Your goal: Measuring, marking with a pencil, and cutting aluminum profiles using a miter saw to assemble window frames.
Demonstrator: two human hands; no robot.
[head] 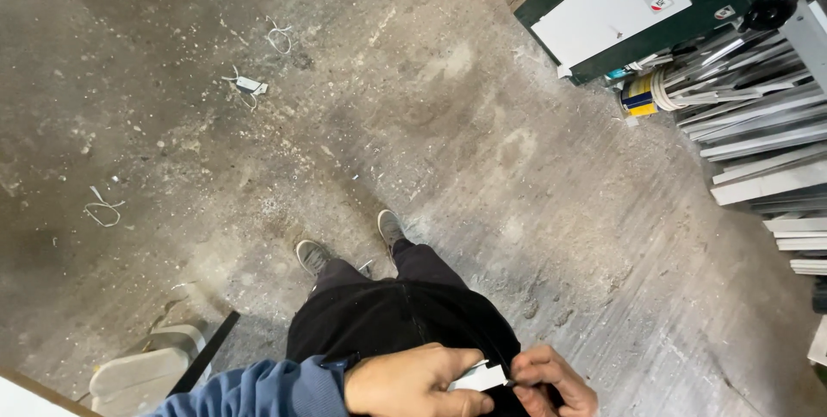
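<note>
My left hand (413, 380) is curled closed around a small flat white piece (481, 377), the thumb on top and the fingers folded under it, so that only its right end shows past my knuckles. My right hand (551, 380) meets that free end: the fingertips are pinched narrow on the piece's tip, right where a small dark bit sits between the two hands. I cannot tell what that dark bit is. The piece lies roughly level, bridging the gap from one hand to the other, close in front of my waist.

Just behind the hands are my black trousers (388, 314), and my blue sleeve (258, 389) runs off to the lower left. Further out my two grey shoes (314, 255) stand on the dusty concrete floor (431, 107), with white scraps of cord (103, 210) scattered well apart to the left. A green and white machine (620, 8) stands at the upper right, beside a stack of long pale metal profiles (758, 133).
</note>
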